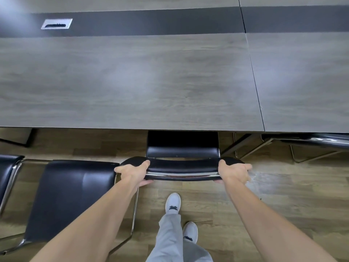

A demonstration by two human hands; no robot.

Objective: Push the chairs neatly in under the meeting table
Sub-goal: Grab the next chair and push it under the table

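Note:
A black leather chair with a chrome frame stands right in front of me, and its seat (182, 146) reaches partly under the grey wood meeting table (132, 82). My left hand (133, 172) grips the left end of its backrest (182, 167), thumb on top and fingers underneath. At the right end of the same backrest my right hand (234, 171) holds on. A second black chair (69, 197) stands to the left, fully clear of the table edge, touching my left forearm's side.
Another black chair (7, 173) shows at the far left edge. To the right, a chair (317, 140) with chrome legs sits tucked under the table. A cable port (56, 24) lies in the table's dark centre strip. My feet stand on wood flooring (283, 186).

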